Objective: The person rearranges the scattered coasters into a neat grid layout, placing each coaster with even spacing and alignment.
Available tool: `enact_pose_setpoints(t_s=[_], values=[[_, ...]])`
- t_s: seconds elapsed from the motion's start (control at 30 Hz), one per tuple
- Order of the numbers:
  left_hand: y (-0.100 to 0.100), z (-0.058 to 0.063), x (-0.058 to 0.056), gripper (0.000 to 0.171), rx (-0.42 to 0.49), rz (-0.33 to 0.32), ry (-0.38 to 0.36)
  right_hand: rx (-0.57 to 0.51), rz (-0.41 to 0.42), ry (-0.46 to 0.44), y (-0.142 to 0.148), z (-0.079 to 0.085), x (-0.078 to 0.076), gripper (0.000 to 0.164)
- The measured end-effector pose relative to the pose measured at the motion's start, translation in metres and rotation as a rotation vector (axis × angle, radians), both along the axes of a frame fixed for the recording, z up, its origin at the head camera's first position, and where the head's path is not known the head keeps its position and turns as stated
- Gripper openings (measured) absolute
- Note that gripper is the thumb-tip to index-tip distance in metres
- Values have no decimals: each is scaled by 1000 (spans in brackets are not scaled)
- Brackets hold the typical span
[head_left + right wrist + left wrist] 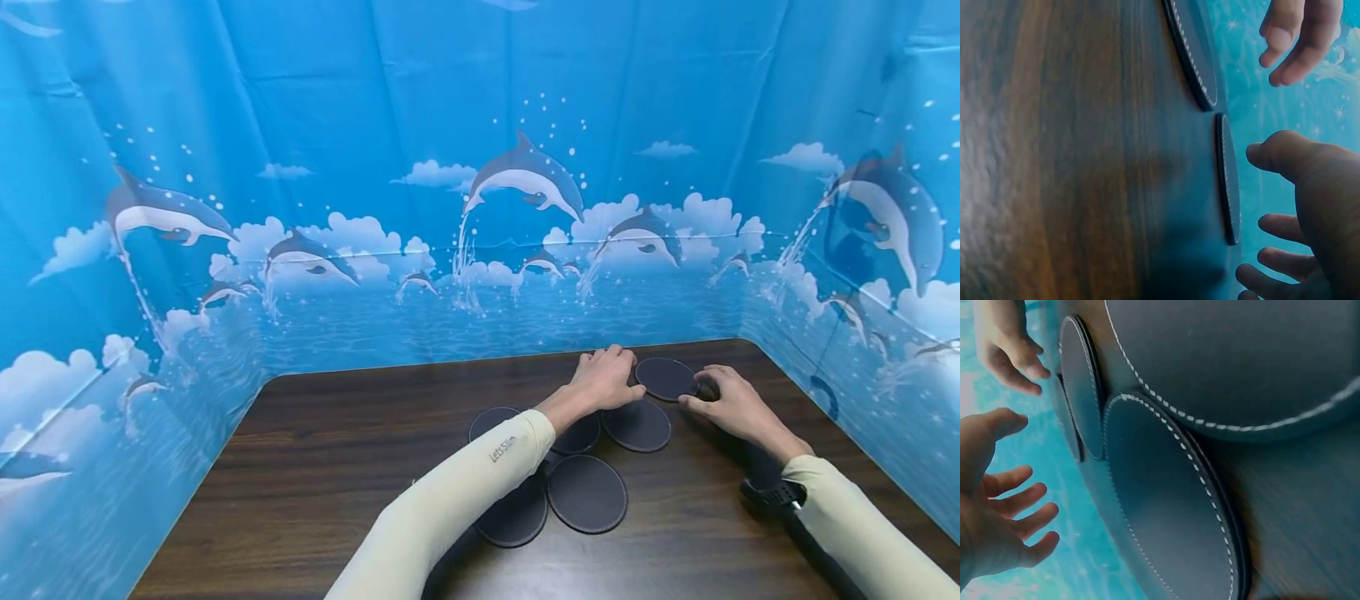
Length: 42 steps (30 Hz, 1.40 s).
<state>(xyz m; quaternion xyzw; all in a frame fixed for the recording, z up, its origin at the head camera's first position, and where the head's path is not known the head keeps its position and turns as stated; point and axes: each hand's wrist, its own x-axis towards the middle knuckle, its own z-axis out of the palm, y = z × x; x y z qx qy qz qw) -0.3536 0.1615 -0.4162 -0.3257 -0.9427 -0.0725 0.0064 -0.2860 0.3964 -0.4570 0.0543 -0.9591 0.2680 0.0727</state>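
Note:
Several round dark coasters with pale stitched rims lie flat on the table. My left hand (pixel 603 382) hovers beside the left edge of the farthest coaster (pixel 666 379), above a nearer coaster (pixel 636 426). At the far coaster's right side is my right hand (pixel 731 406), thumb and fingers spread apart. Both wrist views show loosely bent fingers with nothing between them, on the left hand (pixel 997 500) and the right hand (pixel 1316 212) alike. Whether any fingertip touches the coaster, I cannot tell. The left forearm partly covers other coasters (pixel 512 515).
Another coaster (pixel 587 494) lies in front, touching or nearly touching its neighbours. The dark wood-grain table (pixel 337 467) ends at a blue dolphin-print curtain (pixel 337 167) at the back and sides. A black band (pixel 772 495) is around the right wrist.

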Motion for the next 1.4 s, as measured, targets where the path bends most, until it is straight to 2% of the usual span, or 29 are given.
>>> enact_pose_setpoints(t_s=[0.13,0.33,0.43,0.53,0.87,1.13,1.3,1.4], values=[[4,-10,-11,58,-56,8,-25,-17,-1,-17,0,-7,-3,78],[2,-33,-21,62,-136,24,-66,-50,-1,-71,-9,-15,-3,96],[0,-43,-25,66,-155,41,-58,-50,6,-79,-13,-16,-5,98],[-1,-47,-29,67,-161,46,-47,-37,7,-76,-13,-16,-8,95],[3,-44,-37,68,-168,32,-39,-6,10,-77,-6,-15,-14,91],[15,-38,-41,56,-203,-1,-25,56,-51,-92,-1,-13,-15,98],[24,-38,-37,45,-149,-9,-29,44,-55,-91,4,-12,-13,96],[26,-36,-37,36,-117,9,-29,34,-59,-74,4,-12,-14,95]])
